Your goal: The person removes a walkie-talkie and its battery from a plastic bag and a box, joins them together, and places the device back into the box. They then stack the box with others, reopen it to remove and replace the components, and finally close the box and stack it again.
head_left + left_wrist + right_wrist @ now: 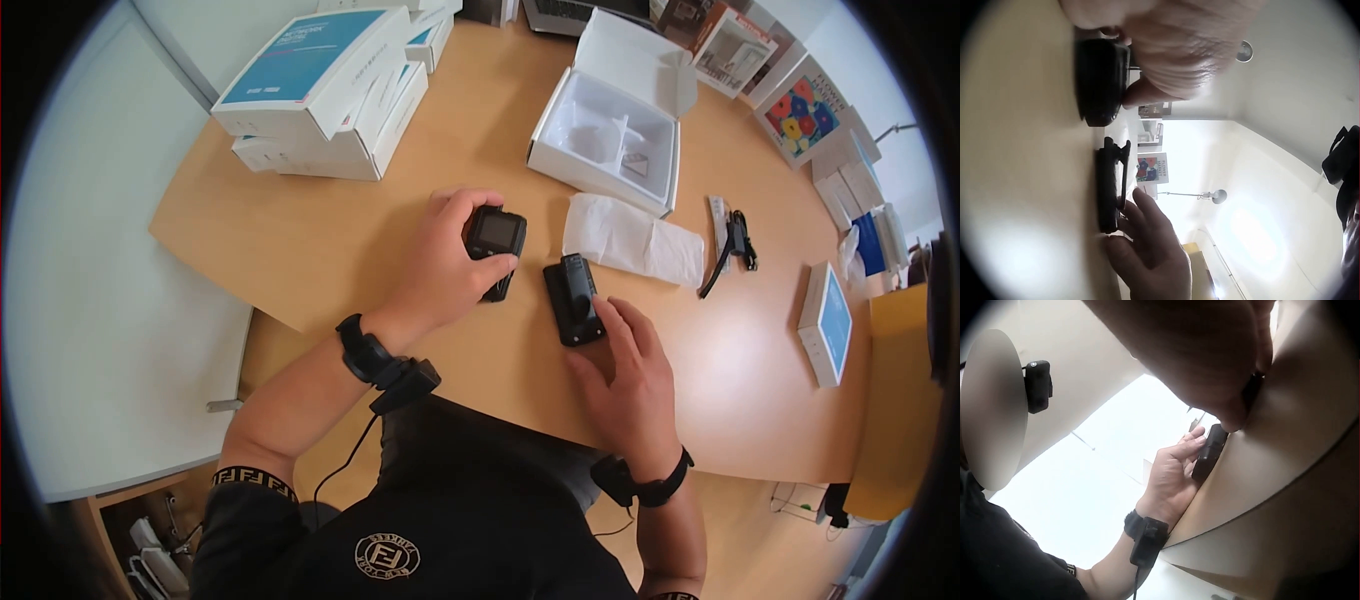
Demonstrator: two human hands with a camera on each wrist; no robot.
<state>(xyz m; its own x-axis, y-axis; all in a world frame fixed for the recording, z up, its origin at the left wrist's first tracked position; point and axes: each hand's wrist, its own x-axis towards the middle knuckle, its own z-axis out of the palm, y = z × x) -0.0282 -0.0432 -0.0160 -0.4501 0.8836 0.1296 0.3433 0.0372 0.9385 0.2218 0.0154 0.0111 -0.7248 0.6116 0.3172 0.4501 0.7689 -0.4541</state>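
In the head view the left hand [446,262] grips a black device with a small screen [499,231], thumb on its near side and fingers around the far edge. To its right a flat black clip-like piece [574,302] lies on the table, and the right hand [630,385] holds its near right edge between thumb and fingers. The left wrist view shows the device [1099,81] under the left hand [1179,50] and the clip piece [1109,187] apart from it, at the right hand's [1150,250] fingertips.
Beyond the hands are an open white box [600,185] with a plastic tray, and a white wrapping sheet [634,240]. Stacked white-and-blue boxes [320,90] stand at the back left. A black cable [738,240] and a small box [826,325] lie at the right.
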